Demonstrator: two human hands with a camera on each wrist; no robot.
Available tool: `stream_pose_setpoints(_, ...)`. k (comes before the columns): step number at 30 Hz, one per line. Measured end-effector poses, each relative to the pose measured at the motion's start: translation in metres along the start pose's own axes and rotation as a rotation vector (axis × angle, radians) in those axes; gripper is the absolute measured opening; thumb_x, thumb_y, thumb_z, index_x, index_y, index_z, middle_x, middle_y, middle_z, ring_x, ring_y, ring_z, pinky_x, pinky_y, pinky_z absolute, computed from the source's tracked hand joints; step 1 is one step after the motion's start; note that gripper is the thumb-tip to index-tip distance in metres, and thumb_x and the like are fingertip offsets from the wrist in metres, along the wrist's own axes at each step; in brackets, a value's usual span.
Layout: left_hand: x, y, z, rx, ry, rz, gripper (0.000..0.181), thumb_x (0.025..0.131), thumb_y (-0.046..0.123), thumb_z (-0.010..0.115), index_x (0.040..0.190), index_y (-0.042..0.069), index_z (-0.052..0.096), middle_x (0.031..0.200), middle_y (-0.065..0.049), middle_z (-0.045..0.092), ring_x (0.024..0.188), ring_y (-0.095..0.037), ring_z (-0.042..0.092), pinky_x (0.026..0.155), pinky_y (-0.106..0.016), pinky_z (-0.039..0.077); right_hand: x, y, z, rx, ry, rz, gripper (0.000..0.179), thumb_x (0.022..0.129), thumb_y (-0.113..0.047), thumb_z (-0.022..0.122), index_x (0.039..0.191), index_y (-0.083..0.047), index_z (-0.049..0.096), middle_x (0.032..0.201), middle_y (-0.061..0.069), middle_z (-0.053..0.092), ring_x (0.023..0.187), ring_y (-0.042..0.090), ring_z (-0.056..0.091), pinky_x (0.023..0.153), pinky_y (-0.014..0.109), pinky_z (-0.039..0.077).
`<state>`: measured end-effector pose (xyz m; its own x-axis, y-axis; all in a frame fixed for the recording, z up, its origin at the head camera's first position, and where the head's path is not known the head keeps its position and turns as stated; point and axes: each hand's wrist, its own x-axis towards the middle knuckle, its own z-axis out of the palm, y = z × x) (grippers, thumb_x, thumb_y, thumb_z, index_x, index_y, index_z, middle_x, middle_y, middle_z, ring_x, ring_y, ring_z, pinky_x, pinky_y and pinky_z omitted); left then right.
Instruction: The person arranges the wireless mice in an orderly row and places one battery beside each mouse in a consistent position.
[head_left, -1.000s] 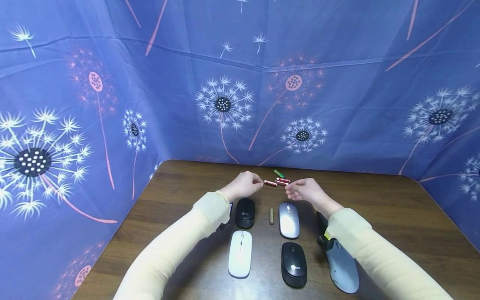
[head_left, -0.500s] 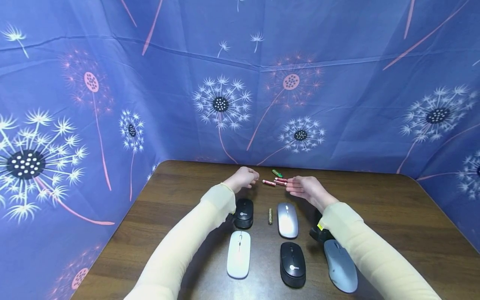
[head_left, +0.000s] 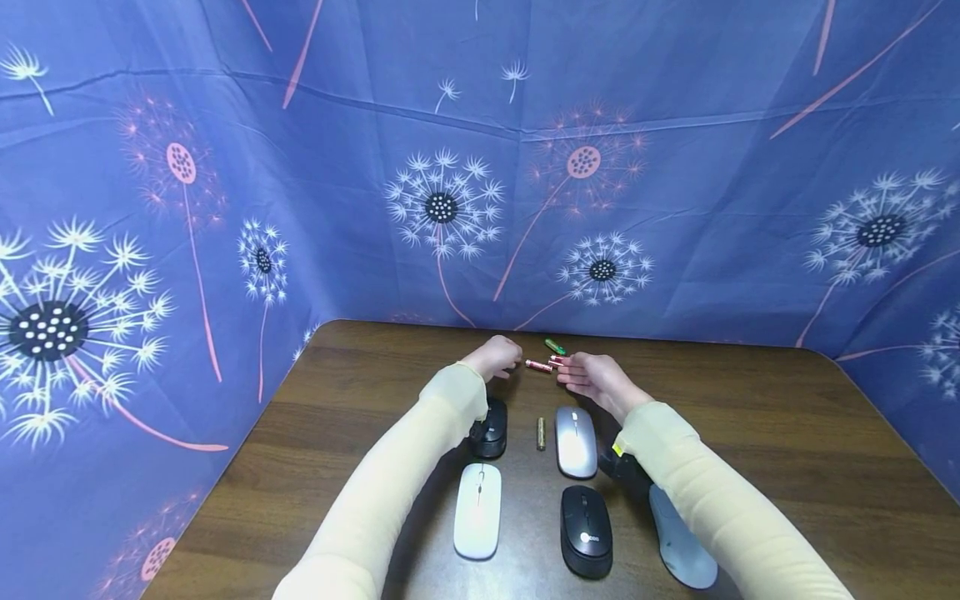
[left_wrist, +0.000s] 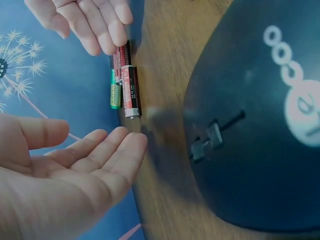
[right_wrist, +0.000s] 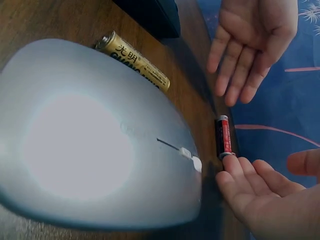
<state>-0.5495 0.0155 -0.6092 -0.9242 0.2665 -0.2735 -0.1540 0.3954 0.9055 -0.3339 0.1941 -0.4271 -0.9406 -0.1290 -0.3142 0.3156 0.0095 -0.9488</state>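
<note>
At the back of the table lie several small batteries: a red one [head_left: 538,366], more red ones [head_left: 556,360] beside it and a green one [head_left: 554,346]. My left hand [head_left: 495,357] is just left of them, fingers extended and palm facing in, holding nothing. From the other side my right hand [head_left: 596,379] reaches in with straight fingers, its fingertips right at the red batteries and partly covering them in the head view. The left wrist view shows a red-and-black battery [left_wrist: 131,92] between both hands' fingertips, with the green battery [left_wrist: 115,95] alongside.
A gold battery [head_left: 541,434] lies between a black mouse [head_left: 491,432] and a silver mouse [head_left: 576,443]. Nearer stand a white mouse [head_left: 477,510], another black mouse [head_left: 586,533] and a grey-blue mouse [head_left: 684,546] beneath the right sleeve. Blue dandelion-print cloth [head_left: 480,167] hangs behind the table.
The right hand's fingers have straightened and moved left over the right end of the red batteries. The left hand's pinched fingers have spread, and its forearm has shifted right over the black mouse.
</note>
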Motion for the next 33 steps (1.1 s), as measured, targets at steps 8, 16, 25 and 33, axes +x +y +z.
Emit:
stream_pose_setpoints(8,0.090,-0.055,0.012,-0.020,-0.019,-0.084,0.019,0.088,0.026,0.055,0.103,0.016,0.061,0.099,-0.001,0.066,0.104,-0.025,0.060,0.063,-0.046,0.053,0.006,0.003,0.006,0.028,0.046,0.033,0.045,0.098,-0.013,0.033,0.135,0.013,0.036,0.097,0.008,0.068,0.092,0.015,0.065,0.096,0.035,0.046)
stream_pose_setpoints(16,0.078,-0.047,0.020,0.022,-0.018,-0.082,0.018,0.086,0.027,0.053,0.094,0.014,0.064,0.097,-0.001,0.064,0.098,-0.019,0.060,0.064,-0.043,0.054,0.008,0.004,0.012,0.056,0.065,0.033,0.045,0.098,-0.013,0.033,0.135,0.013,0.038,0.088,0.000,0.069,0.089,0.012,0.065,0.096,0.034,0.046)
stream_pose_setpoints(25,0.070,-0.040,0.021,0.044,-0.005,-0.087,0.015,0.086,0.025,0.055,0.091,0.013,0.062,0.096,-0.001,0.063,0.098,-0.018,0.060,0.065,-0.042,0.054,0.010,0.006,0.013,0.086,0.043,0.025,0.044,0.098,-0.012,0.032,0.135,0.012,0.038,0.101,0.006,0.067,0.095,0.015,0.063,0.099,0.035,0.043)
stream_pose_setpoints(33,0.067,-0.035,0.021,0.072,0.000,-0.092,0.016,0.088,0.025,0.056,0.100,0.016,0.062,0.098,0.003,0.064,0.099,-0.018,0.061,0.064,-0.039,0.054,0.011,0.005,0.011,0.130,0.036,0.031,0.044,0.098,-0.010,0.031,0.135,0.013,0.036,0.096,0.004,0.067,0.092,0.014,0.063,0.097,0.034,0.045)
